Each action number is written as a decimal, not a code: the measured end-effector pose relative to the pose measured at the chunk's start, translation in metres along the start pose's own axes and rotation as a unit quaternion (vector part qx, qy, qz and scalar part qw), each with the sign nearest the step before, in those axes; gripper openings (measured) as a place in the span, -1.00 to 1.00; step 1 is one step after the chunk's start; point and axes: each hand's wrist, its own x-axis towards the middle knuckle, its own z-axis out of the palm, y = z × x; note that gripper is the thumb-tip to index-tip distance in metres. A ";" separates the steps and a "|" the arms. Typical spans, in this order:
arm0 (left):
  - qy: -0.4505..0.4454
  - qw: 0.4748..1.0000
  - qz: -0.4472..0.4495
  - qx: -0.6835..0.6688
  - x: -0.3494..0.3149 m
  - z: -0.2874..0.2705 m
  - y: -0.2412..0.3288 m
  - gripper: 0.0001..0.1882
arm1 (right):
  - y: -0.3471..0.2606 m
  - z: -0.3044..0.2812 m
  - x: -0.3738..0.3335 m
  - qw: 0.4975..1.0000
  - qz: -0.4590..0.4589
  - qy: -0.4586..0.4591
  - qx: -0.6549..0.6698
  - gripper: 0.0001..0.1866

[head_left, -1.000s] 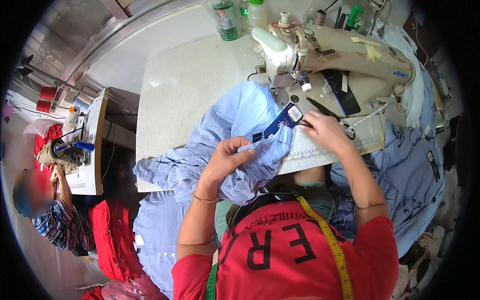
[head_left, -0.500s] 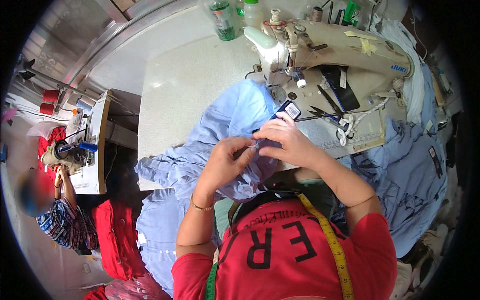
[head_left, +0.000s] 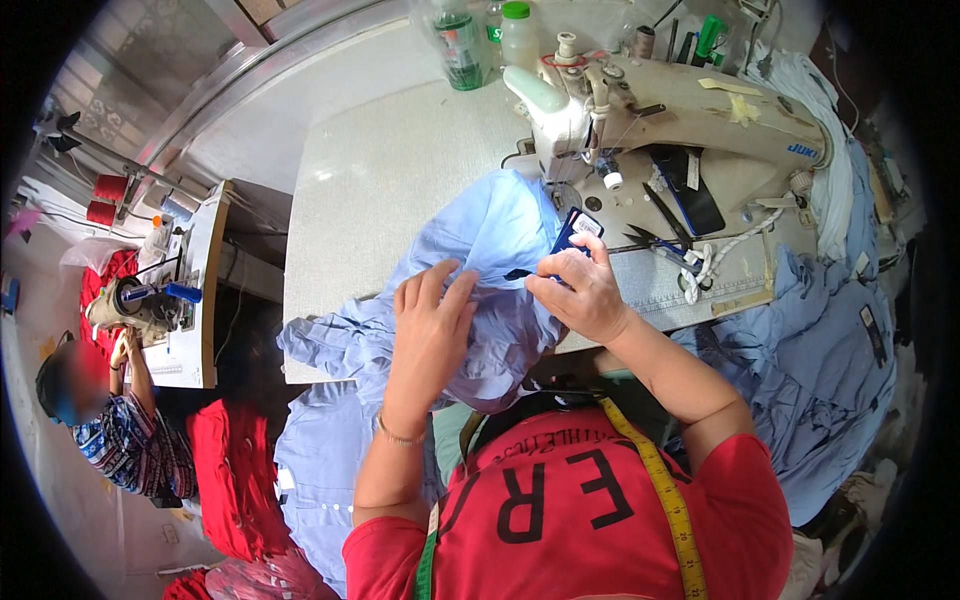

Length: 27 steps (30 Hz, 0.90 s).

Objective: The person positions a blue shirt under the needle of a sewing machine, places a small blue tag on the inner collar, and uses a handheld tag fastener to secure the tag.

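A light blue garment (head_left: 480, 225) lies bunched on the sewing table, its far end next to the needle area of the sewing machine (head_left: 690, 105). My left hand (head_left: 432, 325) rests on the cloth with its fingers stretched out and slightly apart. To its right, my right hand (head_left: 585, 295) pinches the garment's edge between thumb and fingers, beside a small dark patch on the cloth. A dark blue hang tag (head_left: 578, 230) with a white label sticks up just beyond the right hand's fingers.
Black-bladed snips (head_left: 660, 245), a dark phone (head_left: 690, 188) and white cord (head_left: 705, 265) lie right of the needle. Bottles (head_left: 518, 38) stand at the back. More blue garments (head_left: 810, 370) are heaped at right. Another person (head_left: 130, 440) works at a machine on the left.
My hands have moved apart. The left has gone from a pinch near the right hand to lying spread on the cloth; the right keeps pinching the edge. The view has shifted slightly.
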 end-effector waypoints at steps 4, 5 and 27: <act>-0.100 0.872 -0.175 -0.446 -0.024 -0.019 0.044 -0.81 | 0.002 -0.003 -0.007 1.000 -0.018 -0.020 0.003 -0.85; -0.128 0.857 -0.165 -0.470 -0.024 -0.012 0.053 -0.82 | 0.002 -0.004 -0.005 0.999 -0.023 -0.026 0.006 -0.84; -0.005 0.740 -0.390 -0.548 -0.020 0.062 0.030 -0.87 | -0.011 -0.015 0.002 0.992 0.081 -0.067 0.067 -0.92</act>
